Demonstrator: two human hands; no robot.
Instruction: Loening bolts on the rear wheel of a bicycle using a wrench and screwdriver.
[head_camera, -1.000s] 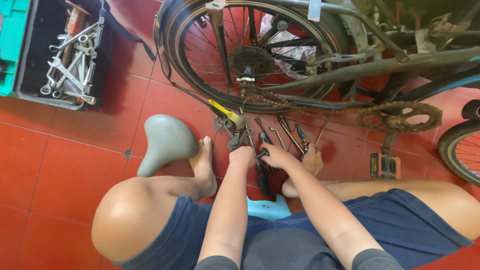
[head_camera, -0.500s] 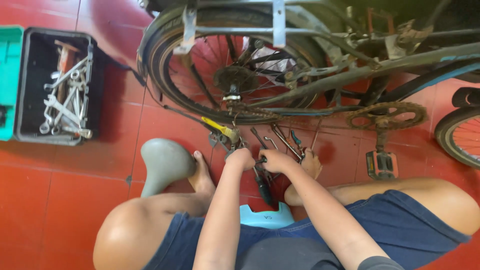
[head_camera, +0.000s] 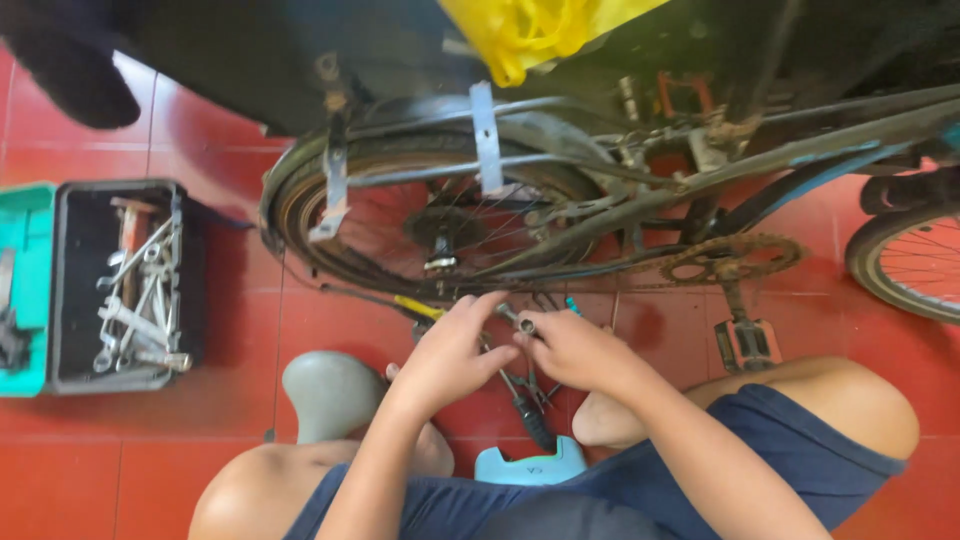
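My left hand (head_camera: 452, 350) and my right hand (head_camera: 568, 348) meet in front of me, just below the bicycle's rear wheel (head_camera: 440, 225). Between their fingertips they pinch a small metal tool with a socket-like end (head_camera: 517, 320). Under the hands several hand tools (head_camera: 525, 395) lie on the red tile floor, one with a black handle and one with a yellow handle (head_camera: 415, 306). I sit low with knees spread and bare feet beside the tools. The rusty chainring (head_camera: 722, 258) and a pedal (head_camera: 745, 343) are to the right.
A black toolbox tray (head_camera: 80, 375) with several wrenches stands at the left, beside a teal lid (head_camera: 25, 290). A grey bicycle saddle (head_camera: 325, 392) lies on the floor by my left knee. A light blue stool edge (head_camera: 525, 463) shows under me. Another wheel (head_camera: 905, 262) is far right.
Both hands rose from the tools on the floor and came together on the small metal tool near the wheel. The view tilted up and closer to the bicycle.
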